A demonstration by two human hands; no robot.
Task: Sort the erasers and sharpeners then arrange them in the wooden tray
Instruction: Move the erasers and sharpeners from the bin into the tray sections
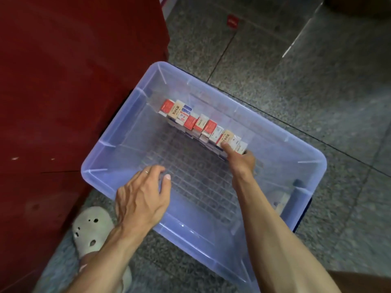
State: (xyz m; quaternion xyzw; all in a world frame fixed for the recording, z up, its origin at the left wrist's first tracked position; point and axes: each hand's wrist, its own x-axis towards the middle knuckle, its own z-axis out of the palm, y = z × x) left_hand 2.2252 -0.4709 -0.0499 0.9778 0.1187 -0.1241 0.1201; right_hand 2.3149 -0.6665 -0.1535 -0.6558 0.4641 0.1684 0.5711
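Printed wrappers, too small to read

The small boxes (203, 125) lined up inside the clear plastic bin (304, 163) carry printing in red, cream and blue, some of it seemingly East Asian characters, but no word or number can be made out. A red tag (232, 22) on the floor bears blurred white marks, unreadable too.
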